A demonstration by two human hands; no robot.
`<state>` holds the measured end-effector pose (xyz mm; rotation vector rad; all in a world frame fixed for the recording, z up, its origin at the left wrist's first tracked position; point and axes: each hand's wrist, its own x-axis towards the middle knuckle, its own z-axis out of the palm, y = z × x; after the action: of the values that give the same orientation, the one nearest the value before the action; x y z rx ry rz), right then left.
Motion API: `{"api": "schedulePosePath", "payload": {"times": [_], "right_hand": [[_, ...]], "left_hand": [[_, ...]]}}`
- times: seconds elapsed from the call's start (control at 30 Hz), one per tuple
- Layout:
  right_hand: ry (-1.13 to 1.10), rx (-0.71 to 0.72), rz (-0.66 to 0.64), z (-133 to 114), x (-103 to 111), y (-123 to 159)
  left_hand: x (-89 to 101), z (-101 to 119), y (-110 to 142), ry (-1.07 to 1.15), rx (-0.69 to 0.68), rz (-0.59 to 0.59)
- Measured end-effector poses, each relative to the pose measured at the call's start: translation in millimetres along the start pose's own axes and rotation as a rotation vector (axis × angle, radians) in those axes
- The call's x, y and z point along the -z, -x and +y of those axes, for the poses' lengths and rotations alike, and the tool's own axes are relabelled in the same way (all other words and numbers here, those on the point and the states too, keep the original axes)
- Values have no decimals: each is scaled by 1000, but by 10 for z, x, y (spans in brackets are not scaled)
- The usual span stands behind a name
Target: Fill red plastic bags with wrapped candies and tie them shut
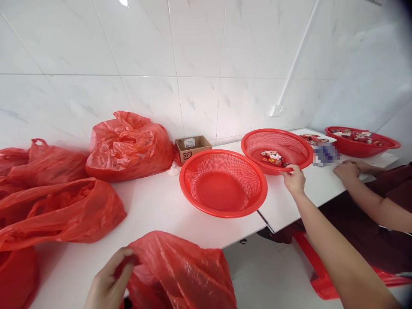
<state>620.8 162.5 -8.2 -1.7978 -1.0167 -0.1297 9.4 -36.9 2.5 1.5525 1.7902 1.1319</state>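
My left hand (111, 277) pinches the edge of a red plastic bag (183, 270) at the near edge of the table; what the bag holds is hidden. On the right, my right hand (294, 180) is closed on the near rim of a red plastic basket (277, 135) with perforated sides. A few printed packets (273, 157) lie inside that basket. Left of it and touching or nearly touching stands a second red basket (222, 189) with nothing in it.
Several red plastic bags (128, 146) fill the left of the white table (154, 201). A small cardboard box (194, 148) stands by the wall. A co-worker's hands (349, 169) rest at the right, near another red basket (360, 148) of packets. A red stool (322, 283) is below.
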Motion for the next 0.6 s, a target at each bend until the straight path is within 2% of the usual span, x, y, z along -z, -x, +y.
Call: {"api": "schedulePosePath", "payload": {"times": [0.1, 0.2, 0.3, 0.43, 0.6], "right_hand": [[-49, 114, 24, -115, 226, 165], [-71, 301, 54, -271, 509, 303], [-25, 421, 75, -423, 785, 369], [61, 403, 75, -478, 1027, 377], [196, 219, 116, -329, 1211, 313]], "left_hand": [[-240, 219, -129, 29, 42, -139], [-510, 437, -265, 85, 87, -283], [-811, 678, -329, 212, 45, -467], [-1110, 929, -256, 368, 27, -586], [-1162, 1005, -139, 427, 125, -624]]}}
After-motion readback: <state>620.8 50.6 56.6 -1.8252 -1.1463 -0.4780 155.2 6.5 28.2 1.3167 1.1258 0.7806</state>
